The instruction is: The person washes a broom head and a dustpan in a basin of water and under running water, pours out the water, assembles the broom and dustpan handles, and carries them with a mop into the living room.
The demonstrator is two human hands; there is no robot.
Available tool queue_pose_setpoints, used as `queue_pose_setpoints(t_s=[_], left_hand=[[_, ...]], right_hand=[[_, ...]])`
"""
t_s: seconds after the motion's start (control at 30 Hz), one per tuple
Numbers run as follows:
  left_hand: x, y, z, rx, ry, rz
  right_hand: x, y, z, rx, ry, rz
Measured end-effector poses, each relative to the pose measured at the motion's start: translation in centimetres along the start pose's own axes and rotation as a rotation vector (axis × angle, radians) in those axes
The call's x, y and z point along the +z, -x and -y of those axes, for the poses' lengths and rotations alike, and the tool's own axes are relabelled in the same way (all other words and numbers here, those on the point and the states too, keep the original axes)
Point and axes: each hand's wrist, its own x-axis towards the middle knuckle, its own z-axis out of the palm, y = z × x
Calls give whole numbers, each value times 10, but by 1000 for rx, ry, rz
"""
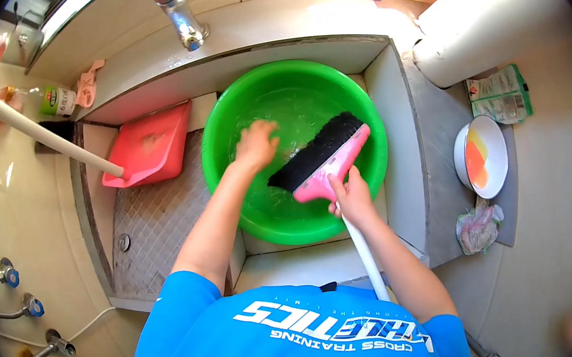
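Observation:
A large green basin (284,235) with water in it stands in the tiled sink. Over its right side is a broom (335,170) with a pink head, black bristles and a white handle that runs down toward my body. My right hand (353,197) is closed around the broom where the handle meets the head. The bristles face left, toward the middle of the basin. My left hand (256,145) is at the water in the left half of the basin, apart from the bristles. Its fingers are somewhat blurred but look spread, with nothing in them.
A pink dustpan (150,151) with a long pale handle leans left of the basin. The chrome faucet (179,5) rises behind. On the right ledge are a white bowl (460,153), a green packet (502,94) and a crumpled plastic bag (477,229). Valves (33,306) line the lower left wall.

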Motion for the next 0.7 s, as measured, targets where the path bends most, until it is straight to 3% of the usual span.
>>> queue_pose_setpoints(t_s=[0.07,0.13,0.17,0.27,0.33,0.4,0.5,0.53,0.6,0.63,0.7], left_hand=[[-23,13,-23,-176,-36,546],[-36,14,-38,-298,-8,707],[-42,16,-38,-309,-3,689],[-59,20,-33,-319,112,719],[-75,20,-30,-287,179,606],[-82,25,-29,-265,194,544],[-93,34,-32,-42,312,376],[-100,40,-36,-64,305,370],[-117,50,-41,65,79,199],[-125,55,-38,48,65,196],[-139,62,-30,96,145,-61]], right_hand=[[8,-26,-16,92,4,0],[13,-46,-13,194,-12,33],[16,-49,-11,250,58,34],[13,-9,18,104,139,34],[-2,9,20,63,88,18],[-20,10,5,-5,253,-59],[-37,37,32,-185,232,-127],[-41,45,47,-220,192,-161],[-51,51,70,-361,208,-319],[-64,47,70,-399,295,-381],[-85,37,70,-472,475,-531]])
